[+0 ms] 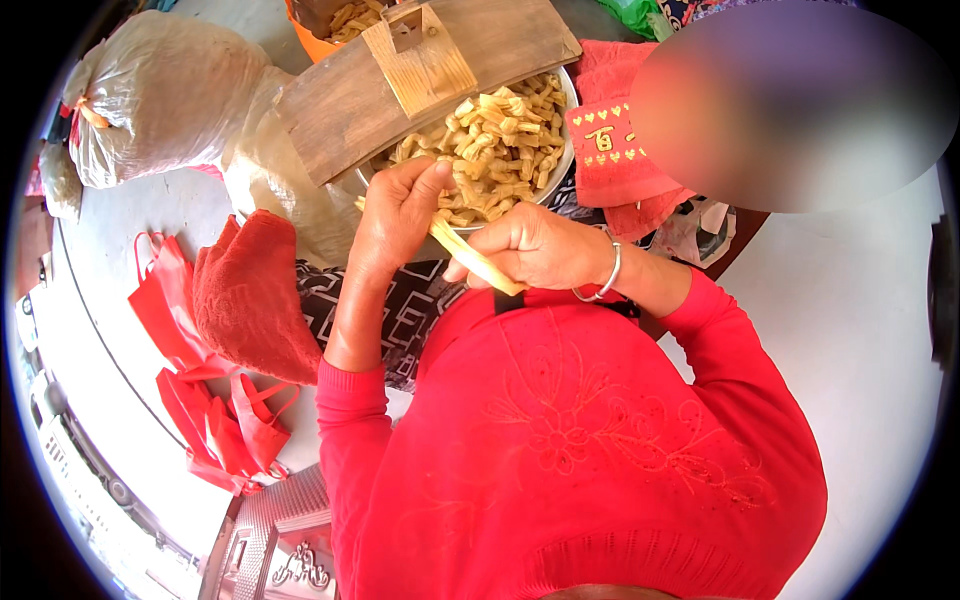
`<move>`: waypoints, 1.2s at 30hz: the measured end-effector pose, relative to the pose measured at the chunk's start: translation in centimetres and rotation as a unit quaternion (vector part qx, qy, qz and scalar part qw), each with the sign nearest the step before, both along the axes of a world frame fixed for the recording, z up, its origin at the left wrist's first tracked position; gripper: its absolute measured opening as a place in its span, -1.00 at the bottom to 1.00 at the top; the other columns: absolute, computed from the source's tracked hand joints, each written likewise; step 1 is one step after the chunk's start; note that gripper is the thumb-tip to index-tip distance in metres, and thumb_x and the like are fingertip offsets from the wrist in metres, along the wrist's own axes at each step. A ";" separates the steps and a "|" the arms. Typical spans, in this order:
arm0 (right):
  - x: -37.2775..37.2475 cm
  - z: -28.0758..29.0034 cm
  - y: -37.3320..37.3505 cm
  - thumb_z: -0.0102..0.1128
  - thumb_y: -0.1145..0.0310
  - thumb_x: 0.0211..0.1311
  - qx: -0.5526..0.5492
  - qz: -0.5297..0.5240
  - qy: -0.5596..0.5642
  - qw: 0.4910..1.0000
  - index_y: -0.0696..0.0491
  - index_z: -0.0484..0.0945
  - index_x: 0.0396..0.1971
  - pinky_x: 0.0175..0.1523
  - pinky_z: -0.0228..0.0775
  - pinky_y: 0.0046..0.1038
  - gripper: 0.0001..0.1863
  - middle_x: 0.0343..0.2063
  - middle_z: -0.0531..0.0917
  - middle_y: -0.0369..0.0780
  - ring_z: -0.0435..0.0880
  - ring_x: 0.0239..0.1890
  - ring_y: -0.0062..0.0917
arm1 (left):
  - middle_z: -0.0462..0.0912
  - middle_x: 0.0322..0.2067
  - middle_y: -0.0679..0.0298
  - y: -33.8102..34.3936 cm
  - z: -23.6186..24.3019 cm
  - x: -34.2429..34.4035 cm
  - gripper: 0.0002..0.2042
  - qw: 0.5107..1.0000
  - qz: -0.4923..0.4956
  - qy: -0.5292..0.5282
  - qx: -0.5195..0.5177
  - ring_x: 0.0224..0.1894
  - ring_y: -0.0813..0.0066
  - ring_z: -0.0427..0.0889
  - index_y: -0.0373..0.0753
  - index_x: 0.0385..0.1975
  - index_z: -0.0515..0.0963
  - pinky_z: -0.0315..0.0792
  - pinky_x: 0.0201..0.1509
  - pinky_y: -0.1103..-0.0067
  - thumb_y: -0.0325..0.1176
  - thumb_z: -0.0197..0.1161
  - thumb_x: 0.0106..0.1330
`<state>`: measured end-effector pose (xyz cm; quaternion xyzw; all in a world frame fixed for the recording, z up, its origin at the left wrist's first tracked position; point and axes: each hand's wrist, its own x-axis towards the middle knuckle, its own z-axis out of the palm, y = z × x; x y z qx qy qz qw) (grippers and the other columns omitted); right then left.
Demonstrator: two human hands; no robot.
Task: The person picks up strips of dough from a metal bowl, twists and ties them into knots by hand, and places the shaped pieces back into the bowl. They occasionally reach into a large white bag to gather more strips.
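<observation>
A soft-looking pale yellow strip is stretched between my two hands, above my lap. My left hand grips its upper end in a closed fist with the thumb on top. Its lower part runs under the curled fingers of my right hand, and the tip shows below them. Just beyond my hands is a white-rimmed basin heaped with short yellow knotted pieces. I cannot tell what the strip is made of.
A wooden board with a smaller notched block lies across the basin. Behind it stands an orange container. Red towels flank me. Stuffed plastic bag and red bags are at left; a blurred patch covers the upper right.
</observation>
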<state>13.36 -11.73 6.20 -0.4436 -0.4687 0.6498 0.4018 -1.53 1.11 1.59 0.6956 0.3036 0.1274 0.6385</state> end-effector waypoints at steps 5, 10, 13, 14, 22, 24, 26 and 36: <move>0.7 0.5 2.2 0.08 0.41 0.36 0.079 -0.189 0.094 0.974 0.12 0.59 -0.05 -0.43 0.41 -0.64 -0.76 -0.52 0.60 -0.32 0.47 -0.59 -0.75 | 0.34 -0.68 0.47 -3.6 1.8 1.5 -0.68 0.956 0.114 -0.198 -0.185 -0.68 0.77 0.18 -0.30 -0.31 0.53 0.03 -0.63 0.76 -0.18 -0.04 0.48; 2.1 -3.1 4.0 0.15 0.37 0.24 0.254 -0.282 -0.393 0.838 -0.03 0.62 -0.10 -0.39 0.49 -0.48 -0.76 -0.46 0.68 -0.24 0.66 -0.48 -0.43 | 0.31 -0.58 0.46 -5.5 0.9 3.2 -0.79 0.934 0.103 -0.192 -0.282 -0.66 0.79 0.12 -0.22 -0.02 0.37 0.01 -0.62 0.78 -0.35 0.06 0.41; 2.5 -4.0 3.7 0.20 0.28 0.15 0.264 -0.273 -0.473 0.795 -0.10 0.62 -0.32 -0.49 0.44 -0.36 -0.89 -0.55 0.62 -0.28 0.63 -0.51 -0.32 | 0.32 -0.60 0.50 -5.1 0.2 3.3 -0.88 0.923 0.125 -0.163 -0.326 -0.62 0.81 0.17 -0.24 -0.16 0.42 0.05 -0.60 0.78 -0.39 0.05 0.39; 2.6 -4.2 3.5 0.20 0.26 0.15 0.257 -0.264 -0.495 0.787 -0.09 0.61 -0.36 -0.50 0.42 -0.36 -0.90 -0.57 0.60 -0.28 0.62 -0.52 -0.32 | 0.31 -0.61 0.49 -4.9 -0.3 3.0 -0.90 0.929 0.109 -0.153 -0.318 -0.61 0.76 0.23 -0.27 -0.22 0.45 0.15 -0.58 0.71 -0.40 0.05 0.39; 3.2 -7.3 1.4 0.13 0.14 0.30 0.047 -0.151 -0.323 0.933 0.08 0.57 -0.55 -0.46 0.35 -0.39 -0.66 -0.60 0.54 -0.19 0.59 -0.52 -0.54 | 0.58 -0.43 0.16 -5.1 -1.4 1.1 -0.78 0.889 0.061 0.077 0.448 -0.47 0.14 0.53 -0.26 -0.19 0.52 0.42 -0.41 0.36 -0.51 0.22 0.15; 3.3 -7.6 1.1 0.07 0.18 0.38 -0.060 -0.096 -0.203 0.972 0.12 0.64 -0.34 -0.33 0.42 -0.49 -0.69 -0.47 0.63 -0.22 0.57 -0.36 -0.73 | 0.60 -0.40 0.22 -5.5 -1.8 1.3 -0.73 0.870 0.092 0.039 0.483 -0.44 0.25 0.54 -0.24 -0.18 0.53 0.44 -0.39 0.41 -0.50 0.21 0.07; 2.3 -8.5 0.4 0.07 0.22 0.37 -0.126 -0.148 0.050 0.980 0.12 0.63 -0.25 -0.20 0.44 -0.51 -0.73 -0.37 0.64 -0.27 0.58 -0.27 -0.67 | 0.63 -0.25 0.22 -6.0 -2.3 1.1 -0.65 0.882 0.095 0.027 0.461 -0.28 0.25 0.54 -0.29 -0.08 0.53 0.45 -0.22 0.43 -0.50 0.21 0.07; 0.7 -9.1 0.7 0.16 0.50 0.21 -0.071 -0.247 0.059 0.965 0.16 0.62 -0.27 -0.02 0.44 -0.51 -0.87 -0.11 0.58 -0.27 0.56 -0.10 -0.56 | 0.53 -0.11 -0.03 -6.4 -0.3 1.5 -0.72 0.974 0.117 0.014 0.193 -0.12 0.07 0.56 -0.38 -0.07 0.46 0.43 -0.01 0.38 -0.43 0.20 0.26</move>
